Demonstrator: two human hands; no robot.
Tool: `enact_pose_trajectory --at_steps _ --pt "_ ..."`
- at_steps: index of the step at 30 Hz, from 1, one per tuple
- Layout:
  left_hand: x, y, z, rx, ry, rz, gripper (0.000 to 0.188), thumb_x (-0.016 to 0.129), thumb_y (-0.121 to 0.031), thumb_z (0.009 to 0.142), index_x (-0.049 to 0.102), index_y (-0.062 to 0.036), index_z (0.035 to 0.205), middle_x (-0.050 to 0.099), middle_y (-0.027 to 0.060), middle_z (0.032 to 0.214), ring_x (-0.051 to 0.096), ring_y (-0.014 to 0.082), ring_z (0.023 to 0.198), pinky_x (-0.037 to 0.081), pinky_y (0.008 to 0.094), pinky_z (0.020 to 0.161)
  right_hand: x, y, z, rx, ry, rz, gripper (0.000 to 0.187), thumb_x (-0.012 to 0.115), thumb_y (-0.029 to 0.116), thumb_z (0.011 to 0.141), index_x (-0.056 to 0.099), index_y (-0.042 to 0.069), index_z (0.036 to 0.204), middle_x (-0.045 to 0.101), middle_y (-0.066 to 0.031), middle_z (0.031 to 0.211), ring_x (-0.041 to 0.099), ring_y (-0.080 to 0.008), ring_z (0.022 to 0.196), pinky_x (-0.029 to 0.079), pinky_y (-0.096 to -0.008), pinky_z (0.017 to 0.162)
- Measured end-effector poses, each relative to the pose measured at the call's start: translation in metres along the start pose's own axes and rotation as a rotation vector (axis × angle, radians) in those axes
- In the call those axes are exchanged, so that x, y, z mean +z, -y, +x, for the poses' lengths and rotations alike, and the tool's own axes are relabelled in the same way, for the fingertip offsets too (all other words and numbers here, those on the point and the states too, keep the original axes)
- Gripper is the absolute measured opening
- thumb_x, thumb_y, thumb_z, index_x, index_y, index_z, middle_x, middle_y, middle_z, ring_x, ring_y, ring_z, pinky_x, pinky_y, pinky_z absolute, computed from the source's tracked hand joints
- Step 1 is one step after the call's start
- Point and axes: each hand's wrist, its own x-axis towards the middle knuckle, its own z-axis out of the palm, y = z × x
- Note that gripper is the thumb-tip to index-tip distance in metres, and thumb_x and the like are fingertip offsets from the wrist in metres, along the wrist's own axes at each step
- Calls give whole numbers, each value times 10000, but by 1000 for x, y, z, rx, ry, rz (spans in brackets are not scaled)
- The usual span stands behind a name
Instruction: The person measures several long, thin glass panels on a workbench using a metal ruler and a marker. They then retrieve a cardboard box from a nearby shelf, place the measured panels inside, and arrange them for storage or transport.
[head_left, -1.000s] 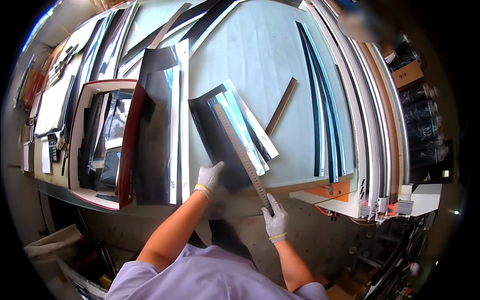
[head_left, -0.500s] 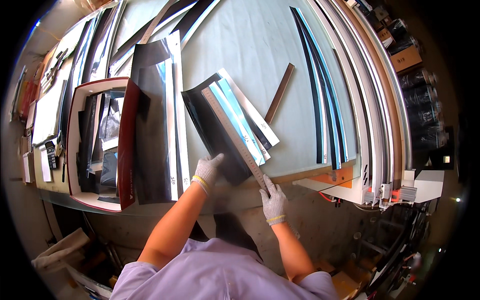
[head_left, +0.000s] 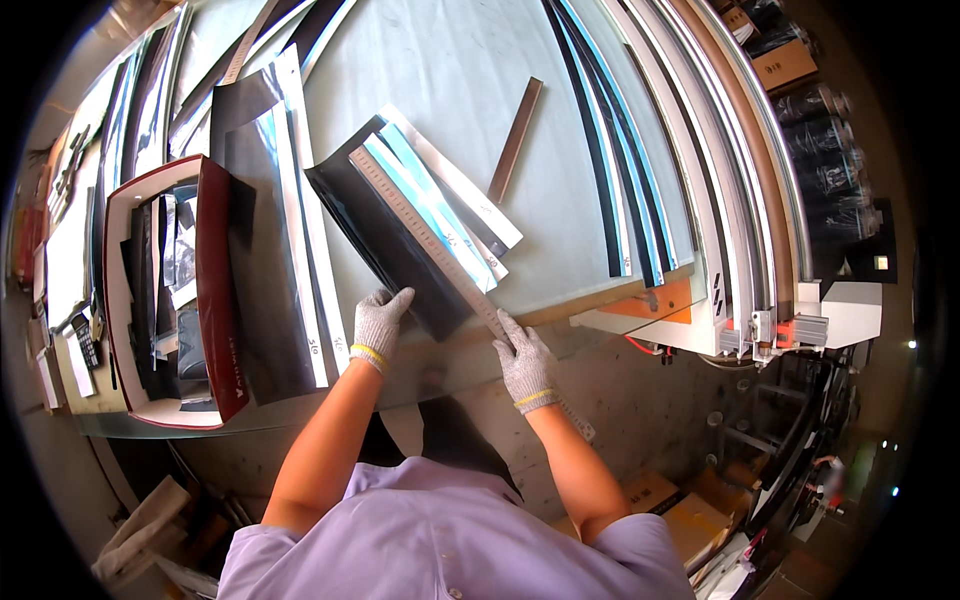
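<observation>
My left hand (head_left: pixel 378 322), in a grey knit glove with a yellow cuff band, pinches the near left edge of a dark film sheet (head_left: pixel 375 225). A long metal ruler (head_left: pixel 430 242) lies slantwise along that sheet. Over the ruler's near end closes my gloved right hand (head_left: pixel 526 365), and the ruler's tip sticks out beyond the wrist, past the table edge. Beside the ruler, on its right, several blue-white and white strips (head_left: pixel 425 188) with handwritten marks lie fanned out, partly overlapping.
Left of the sheet stands a red-sided box (head_left: pixel 222 300) full of film scraps, next to another dark sheet (head_left: pixel 268 240). A narrow brown bar (head_left: pixel 516 140) lies farther right, then long dark and blue strips (head_left: pixel 620 150). White rails (head_left: pixel 735 170) line the table's right side.
The whole view has shifted, so the table's things now appear farther left and higher. Both hands keep about the same hold on the film sheet and the ruler.
</observation>
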Motion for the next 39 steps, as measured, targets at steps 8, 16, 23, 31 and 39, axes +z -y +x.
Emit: enact_pose_trajectory --at_steps 8,16,23,31,39 --pt "-29 -18 13 -37 154 329 234 715 -138 905 705 87 969 680 48 783 589 109 681 507 297 640 -31 -12 10 -20 -57 521 539 775 -4 829 643 62 1347 722 -91 1163 652 -119 975 529 -277 855" --pt "-51 -39 12 1 -44 186 234 675 -183 964 728 43 997 674 42 775 588 108 636 491 289 580 -81 -111 32 23 64 429 535 748 -89 757 698 62 1267 668 -77 1052 637 -179 988 505 -291 908" --pt "-46 -45 7 19 -124 244 217 697 -185 933 742 27 949 653 7 728 537 78 577 435 256 542 -89 -144 55 -79 -33 155 532 783 -27 681 745 128 1188 638 -89 902 619 -270 874 498 -368 814" --pt "-40 -45 6 98 -155 297 228 697 -170 934 743 47 988 682 36 757 574 95 639 474 274 606 -85 -155 66 -146 -57 16 437 765 95 735 753 164 1167 636 -78 911 593 -302 923 439 -431 854" --pt "-42 -41 6 53 -192 304 283 710 -175 933 722 77 1061 730 71 888 646 136 770 523 282 743 -90 -152 73 -201 -62 -62 458 770 106 746 743 193 1194 656 -71 967 594 -309 964 429 -442 890"
